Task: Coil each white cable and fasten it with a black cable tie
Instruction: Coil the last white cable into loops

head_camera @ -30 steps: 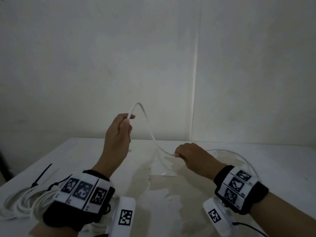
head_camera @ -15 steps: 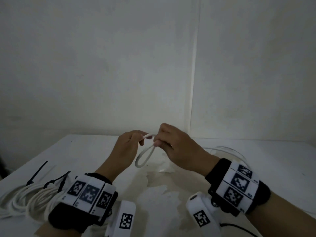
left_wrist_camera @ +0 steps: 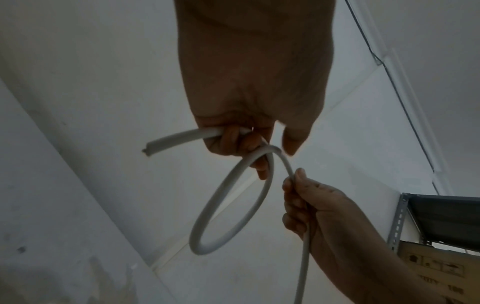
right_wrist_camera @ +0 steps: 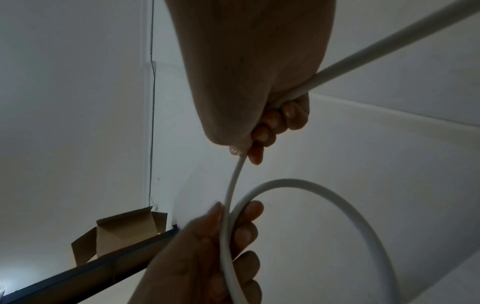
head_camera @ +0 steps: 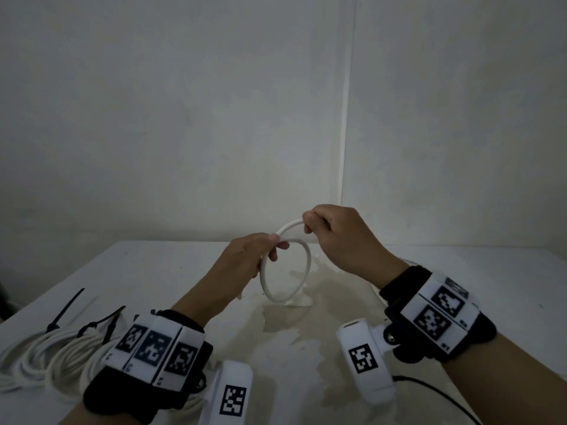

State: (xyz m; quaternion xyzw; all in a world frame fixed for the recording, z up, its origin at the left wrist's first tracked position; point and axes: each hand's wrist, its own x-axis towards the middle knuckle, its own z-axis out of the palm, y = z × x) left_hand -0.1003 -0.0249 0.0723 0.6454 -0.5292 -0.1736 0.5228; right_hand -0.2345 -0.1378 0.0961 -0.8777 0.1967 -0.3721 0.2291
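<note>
A white cable (head_camera: pixel 307 265) hangs as one small loop above the table. My left hand (head_camera: pixel 275 241) pinches the loop's top, where the strands cross, and the cut cable end (left_wrist_camera: pixel 155 145) sticks out of its fist. Just right of it and slightly higher, my right hand (head_camera: pixel 307 223) grips the running length of the cable (right_wrist_camera: pixel 233 185). In the right wrist view the cable leaves that hand toward the upper right. Several coiled white cables (head_camera: pixel 46 354) lie at the table's left front. A fastened black tie (head_camera: pixel 101 322) sits on one coil and a loose black tie (head_camera: pixel 66 308) lies beside them.
The white table (head_camera: pixel 184 271) has a stained, peeling patch (head_camera: pixel 291 326) in its middle and stands against a white wall corner. A thin black wire (head_camera: pixel 429 391) runs off at the lower right. A cardboard box (right_wrist_camera: pixel 116 232) and a metal shelf (left_wrist_camera: pixel 441 218) show in the wrist views.
My right hand rose from the table and carried the cable to my left hand, which came down. A loop formed, and the right hand has drawn a little up and right.
</note>
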